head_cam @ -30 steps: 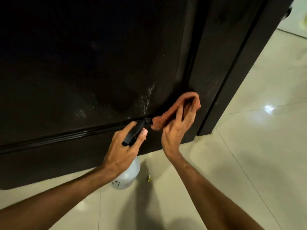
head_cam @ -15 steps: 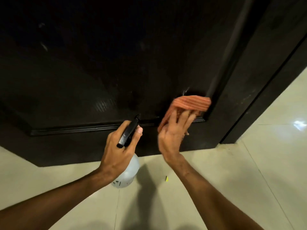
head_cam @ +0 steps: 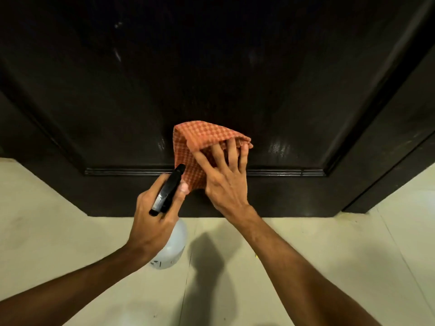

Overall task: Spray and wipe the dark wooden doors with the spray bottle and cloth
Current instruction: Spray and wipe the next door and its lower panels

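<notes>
Spray bottle (head_cam: 174, 245) points at door (head_cam: 211, 67), left fingers (head_cam: 182, 187) gripping; straight right fingers (head_cam: 235, 156) press cloth (head_cam: 197, 142).

I get a single view, from the wide-angle camera on the person's head. It looks forward and steeply down, from above and behind both forearms. It is near enough that the right hand (head_cam: 226, 187) sits mid-frame with the left hand (head_cam: 155, 215) just beside it. Beyond the hands the door (head_cam: 211, 78) fills my upper frame. Under the left hand I see the spray bottle (head_cam: 171, 250), and beneath the wrists the floor (head_cam: 329, 255). Straight edges bow outward.
</notes>
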`<state>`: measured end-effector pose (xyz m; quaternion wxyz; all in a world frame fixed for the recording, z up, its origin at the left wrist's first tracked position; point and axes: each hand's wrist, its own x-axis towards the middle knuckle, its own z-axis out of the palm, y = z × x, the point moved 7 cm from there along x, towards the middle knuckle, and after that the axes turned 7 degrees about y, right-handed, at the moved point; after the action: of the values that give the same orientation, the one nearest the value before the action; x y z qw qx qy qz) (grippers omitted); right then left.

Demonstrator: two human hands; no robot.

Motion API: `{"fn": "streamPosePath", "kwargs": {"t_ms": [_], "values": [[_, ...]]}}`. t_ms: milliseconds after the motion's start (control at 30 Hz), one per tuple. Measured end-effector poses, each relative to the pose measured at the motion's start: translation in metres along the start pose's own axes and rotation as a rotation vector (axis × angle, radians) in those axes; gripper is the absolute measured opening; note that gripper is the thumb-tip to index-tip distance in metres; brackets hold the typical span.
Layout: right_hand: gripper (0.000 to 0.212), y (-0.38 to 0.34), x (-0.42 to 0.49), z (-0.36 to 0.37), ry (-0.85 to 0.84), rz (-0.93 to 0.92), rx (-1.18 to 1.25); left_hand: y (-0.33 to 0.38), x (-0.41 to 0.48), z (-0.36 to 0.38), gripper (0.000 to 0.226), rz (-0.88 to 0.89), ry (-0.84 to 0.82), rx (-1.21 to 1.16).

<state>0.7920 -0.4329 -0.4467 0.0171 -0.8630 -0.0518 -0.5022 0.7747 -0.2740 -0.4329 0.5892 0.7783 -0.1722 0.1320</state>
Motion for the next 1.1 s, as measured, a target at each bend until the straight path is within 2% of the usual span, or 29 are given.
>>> {"fn": "streamPosePath", "kwargs": {"t_ms": [33,100,167,233,300,433,567,667,733,833,900,967,1067,1100], "values": [[0.075,0.007,-0.002,-0.002,0.011,0.005,-0.023,0.001,0.000,-0.001,0.031,0.003,0.000,0.001],[0.076,0.039,-0.011,-0.014,0.099,0.189,-0.057,0.003,-0.001,-0.003,0.027,0.006,-0.003,-0.004],[0.060,0.086,-0.033,-0.034,0.270,0.572,-0.048,0.005,-0.001,-0.003,0.021,0.007,0.003,-0.009],[0.056,0.121,-0.060,-0.047,0.499,0.950,0.057,0.006,-0.001,-0.003,0.020,0.013,0.000,-0.025],[0.059,0.129,-0.071,-0.046,0.605,1.127,0.214,0.007,-0.001,-0.001,0.024,0.014,-0.008,-0.041],[0.072,0.121,-0.076,-0.060,0.466,1.050,0.197,0.013,0.001,0.015,0.032,-0.002,-0.054,-0.065],[0.062,0.140,-0.051,-0.103,0.501,1.082,0.208,0.038,0.006,0.046,0.031,0.030,-0.135,-0.086],[0.062,0.148,-0.007,-0.133,0.554,0.827,0.227,0.063,0.013,0.067,0.033,0.070,-0.193,-0.105],[0.065,0.154,-0.003,-0.133,0.498,0.751,0.204,0.079,0.017,0.077,0.033,0.093,-0.230,-0.092],[0.063,0.153,-0.040,-0.119,0.305,0.840,0.018,0.102,0.020,0.083,0.029,0.093,-0.267,-0.081],[0.061,0.149,-0.060,-0.115,0.261,0.927,-0.034,0.116,0.022,0.081,0.025,0.087,-0.276,-0.070],[0.058,0.149,-0.057,-0.116,0.321,1.021,0.104,0.127,0.024,0.077,0.024,0.082,-0.276,-0.043],[0.053,0.155,-0.039,-0.127,0.513,1.259,0.305,0.137,0.020,0.071,0.027,0.082,-0.272,-0.021],[0.052,0.155,-0.031,-0.132,0.568,1.279,0.342,0.137,0.017,0.069,0.028,0.078,-0.270,-0.015]]}}
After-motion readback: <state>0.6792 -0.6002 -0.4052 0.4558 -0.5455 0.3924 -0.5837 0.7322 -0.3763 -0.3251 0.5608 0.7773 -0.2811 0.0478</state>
